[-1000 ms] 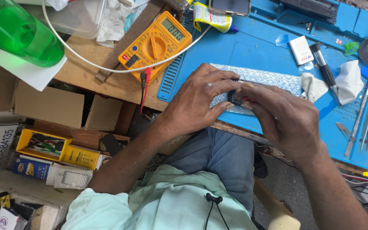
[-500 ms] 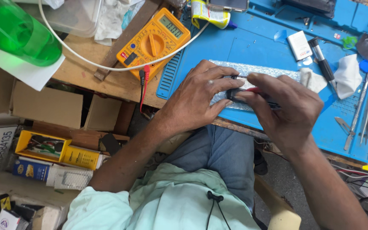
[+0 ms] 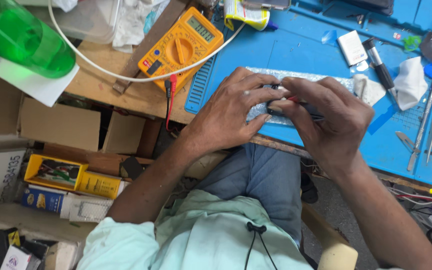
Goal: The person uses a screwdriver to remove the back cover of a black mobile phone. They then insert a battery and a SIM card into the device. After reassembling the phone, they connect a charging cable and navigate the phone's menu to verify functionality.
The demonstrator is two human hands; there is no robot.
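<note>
we note a matt blue rubbery work mat, a glossy orange plastic multimeter, a translucent glossy green plastic bottle, white cloth wipes, bare metal tweezers, and a worn wooden benchtop.

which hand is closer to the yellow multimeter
Left. The left hand rests on the blue mat just below and right of the yellow multimeter, separated from it by a short gap. The right hand lies farther right, beyond the left hand.
</note>
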